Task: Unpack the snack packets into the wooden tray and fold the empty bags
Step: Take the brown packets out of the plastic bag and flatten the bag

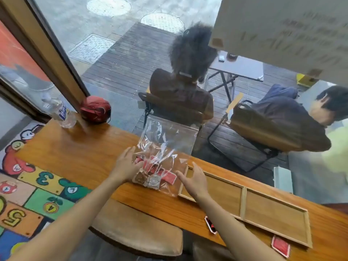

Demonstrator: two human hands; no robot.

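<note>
A clear plastic bag (169,136) stands crumpled on the wooden counter (75,147), leaning against the window. Several snack packets (156,174), mostly red with one brown and one silver, lie in its lower part. My left hand (127,164) is open at the bag's left side, touching it. My right hand (194,179) hovers open at the bag's right, over the left end of the wooden tray (244,201). The tray has two compartments, both bare. Two red packets (211,224) (280,246) lie on the counter in front of the tray.
A plastic water bottle (60,112) and a red ball-like object (96,109) stand at the counter's far left. A padded stool (137,230) sits below the counter. Behind the window, two people sit on chairs outside.
</note>
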